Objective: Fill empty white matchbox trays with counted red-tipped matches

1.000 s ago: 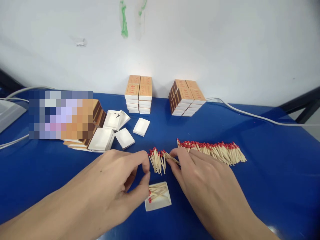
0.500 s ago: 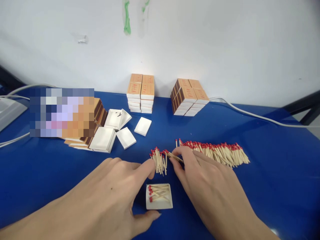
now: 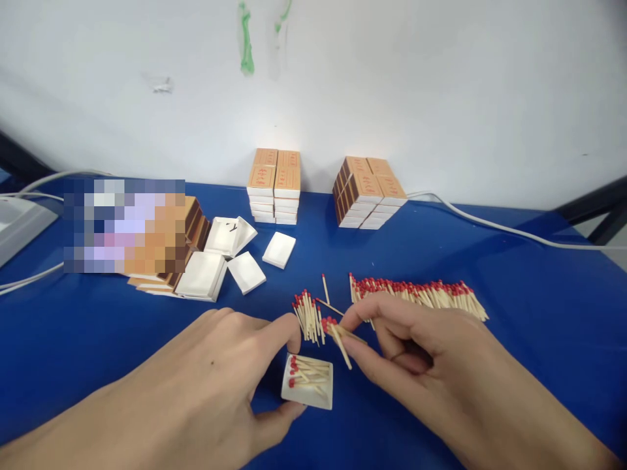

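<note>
My left hand [image 3: 230,372] grips a small white matchbox tray [image 3: 321,397] at the near centre, its thumb at the near edge and index finger at the far edge. Several red-headed matches [image 3: 311,372] lie inside the tray, heads toward the left. Just right of and above it, my right hand [image 3: 411,365] pinches a small bunch of matches [image 3: 337,329] between thumb and forefinger; one match slants downward out of the bunch. Beyond the tray is a small cluster of loose matches [image 3: 308,318]. A long row of matches [image 3: 431,294] lies behind my right hand, partly hidden by it.
Two stacks of closed matchboxes [image 3: 274,186] [image 3: 369,192] stand against the white wall. At left, several white trays [image 3: 200,274] lie beside a heap of matchbox sleeves [image 3: 196,228], partly pixelated. A white cable [image 3: 504,232] crosses the back right of the blue table [image 3: 529,365].
My right hand has lifted a bunch of matches and turned, leaving a few strays behind. My left hand has closed on the tray, which now sits slightly turned and shifted left.
</note>
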Tool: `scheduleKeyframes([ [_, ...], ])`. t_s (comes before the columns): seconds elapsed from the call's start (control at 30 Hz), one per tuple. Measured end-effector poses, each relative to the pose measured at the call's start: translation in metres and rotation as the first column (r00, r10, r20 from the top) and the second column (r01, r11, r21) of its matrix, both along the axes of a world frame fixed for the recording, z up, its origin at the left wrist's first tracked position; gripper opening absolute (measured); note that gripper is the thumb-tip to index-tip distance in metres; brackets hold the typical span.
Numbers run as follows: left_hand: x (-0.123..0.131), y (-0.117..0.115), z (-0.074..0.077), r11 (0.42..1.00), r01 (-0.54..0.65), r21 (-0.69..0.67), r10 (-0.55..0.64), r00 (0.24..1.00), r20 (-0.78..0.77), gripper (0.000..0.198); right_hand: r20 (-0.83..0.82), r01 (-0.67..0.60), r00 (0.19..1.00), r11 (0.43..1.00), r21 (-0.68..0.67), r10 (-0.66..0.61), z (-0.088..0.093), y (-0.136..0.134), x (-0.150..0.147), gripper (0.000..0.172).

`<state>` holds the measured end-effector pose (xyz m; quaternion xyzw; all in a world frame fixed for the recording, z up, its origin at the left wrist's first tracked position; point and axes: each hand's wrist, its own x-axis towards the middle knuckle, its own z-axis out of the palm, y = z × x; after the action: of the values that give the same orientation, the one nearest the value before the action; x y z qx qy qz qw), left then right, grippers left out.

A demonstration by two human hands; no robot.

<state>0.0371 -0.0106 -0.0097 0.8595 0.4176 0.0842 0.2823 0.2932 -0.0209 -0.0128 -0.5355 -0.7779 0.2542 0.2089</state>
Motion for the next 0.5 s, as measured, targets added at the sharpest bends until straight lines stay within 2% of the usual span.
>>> scheduleKeyframes([
  [0.27,0.0,0.0,-0.001,0.999,0.026,-0.04,-0.026,1.0,0.003,0.018,-0.075,-0.153,0.987,0.971,-0.186,0.142,-0.007,-0.012,-0.015,0.016],
  [0.37,0.001,0.0,-0.002,0.997,0.025,-0.078,-0.022,0.999,0.034,0.023,-0.092,-0.161,0.985,0.96,-0.228,0.144,-0.005,-0.015,-0.018,0.016],
  [0.5,0.002,0.001,-0.004,0.997,0.005,-0.08,-0.002,0.999,0.037,0.026,-0.103,-0.15,0.986,0.965,-0.217,0.13,-0.007,-0.016,-0.02,0.013],
])
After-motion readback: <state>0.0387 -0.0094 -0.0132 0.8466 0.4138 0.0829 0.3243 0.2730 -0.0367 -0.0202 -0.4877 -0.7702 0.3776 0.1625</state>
